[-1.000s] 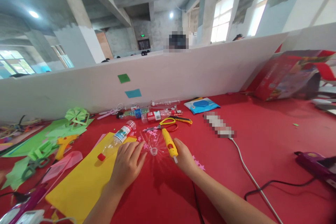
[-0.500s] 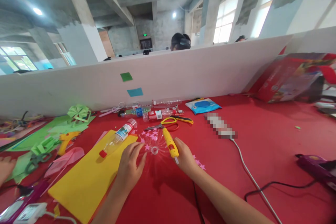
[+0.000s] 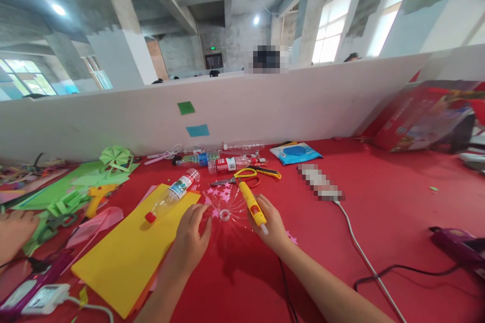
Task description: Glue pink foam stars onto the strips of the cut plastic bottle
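A clear plastic bottle top cut into spread strips (image 3: 225,215) lies on the red table, its neck ring facing me. My left hand (image 3: 193,229) is at its left side, thumb and fingers apart and curved; whether they touch a strip I cannot tell. My right hand (image 3: 270,222) is wrapped round a yellow hot glue gun (image 3: 251,204), with a glue stick poking from its near end. Pink paper stars (image 3: 225,195) lie around and behind the cut plastic. Just beyond are scissors (image 3: 246,173) with yellow handles.
Left of me, a plastic bottle (image 3: 176,192) lies on yellow sheets (image 3: 125,257). A co-worker's hand (image 3: 17,232) is by green paper scraps at far left. More bottles (image 3: 227,164) lie near the white partition (image 3: 265,106). Right are a wipes pack (image 3: 296,153) and a white cable (image 3: 354,237).
My right hand and the glue gun have shifted slightly right, away from the cut plastic. The co-worker's hand reaches further into view. The view itself has moved a little.
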### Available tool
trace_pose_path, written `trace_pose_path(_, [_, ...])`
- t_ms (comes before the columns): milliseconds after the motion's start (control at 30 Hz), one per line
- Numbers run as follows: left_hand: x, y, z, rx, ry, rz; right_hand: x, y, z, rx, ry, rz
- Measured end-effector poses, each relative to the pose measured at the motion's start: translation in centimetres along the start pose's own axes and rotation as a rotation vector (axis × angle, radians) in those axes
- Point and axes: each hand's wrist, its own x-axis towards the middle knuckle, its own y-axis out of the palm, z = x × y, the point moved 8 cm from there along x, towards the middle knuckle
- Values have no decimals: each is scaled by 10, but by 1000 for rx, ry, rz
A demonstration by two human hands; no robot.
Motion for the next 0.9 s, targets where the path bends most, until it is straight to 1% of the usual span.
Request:
trace_pose_path(167, [0, -1, 1, -56, -13, -5, 1, -6, 0, 3, 37, -21])
trace_pose_path(233, [1, -2, 4, -94, -44, 4, 2, -7, 0, 9, 53, -34])
trace_pose_path(300, [1, -3, 11, -146, -127, 14, 2, -9, -1, 19, 66, -51])
trace_pose_path(400, [0, -4, 24, -247, -311, 10, 3, -12, -2, 37, 79, -79])
trace_pose_path(500, [-2, -7, 35, -343, -468, -42, 3, -17, -2, 61, 87, -112])
trace_pose_path(567, [-3, -9, 40, -380, -541, -74, 3, -21, -2, 78, 94, -139])
trace_pose_path(633, [-5, -9, 45, -404, -599, -63, 3, -25, -3, 93, 102, -167])
trace_pose_path(767, [-8, -6, 49, -461, -663, -27, 6, -34, -6, 109, 135, -219])
trace_pose_path(900, [-8, -5, 46, -498, -657, 18, 14, -49, -9, 96, 173, -249])
